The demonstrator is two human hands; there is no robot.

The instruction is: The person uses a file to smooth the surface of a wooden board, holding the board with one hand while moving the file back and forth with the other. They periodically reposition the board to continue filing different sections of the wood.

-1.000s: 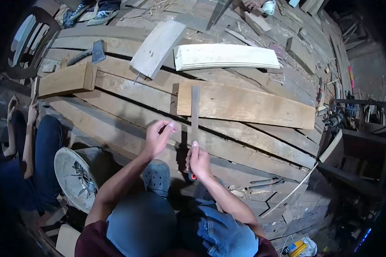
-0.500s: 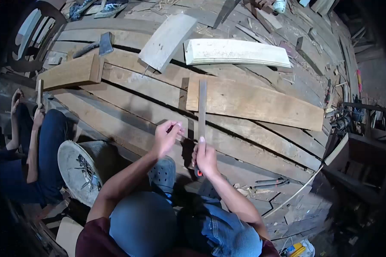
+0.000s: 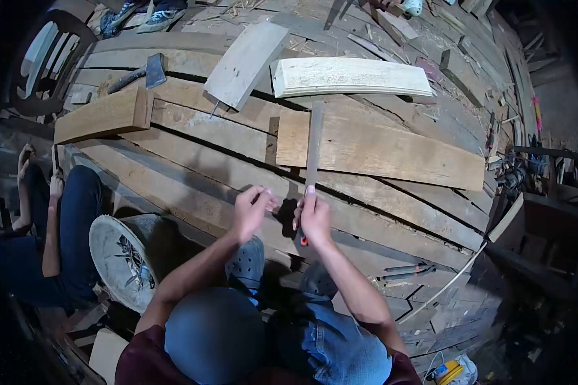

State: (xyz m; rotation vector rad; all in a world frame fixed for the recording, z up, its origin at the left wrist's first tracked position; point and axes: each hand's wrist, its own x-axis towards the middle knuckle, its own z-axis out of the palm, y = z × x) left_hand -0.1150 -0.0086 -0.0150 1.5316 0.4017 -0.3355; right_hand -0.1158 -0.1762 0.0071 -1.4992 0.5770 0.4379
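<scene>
My right hand (image 3: 315, 218) is wrapped around the dark handle, with a red end, of a long flat metal file (image 3: 314, 138). Its grey blade points away from me and overlaps the left part of a light brown board (image 3: 392, 147). To the left, my left hand (image 3: 252, 210) hovers over the planks with fingers curled and thumb pressed to them; I cannot tell what, if anything, is in the pinch. Below the hands, my shoe (image 3: 245, 263) shows between my arms.
A bucket of nails (image 3: 106, 240) stands at left, near a seated person (image 3: 51, 237). Across the plank platform (image 3: 192, 163) lie a hatchet (image 3: 155, 70), a brown wood block (image 3: 96, 117), a grey board with a protruding nail (image 3: 247, 64) and a pale beam (image 3: 353, 77). Pliers (image 3: 408, 271) lie at right.
My right hand has moved forward and slightly right with the file, whose tip now reaches past the board's far edge. My left hand has shifted slightly; the view has moved a little.
</scene>
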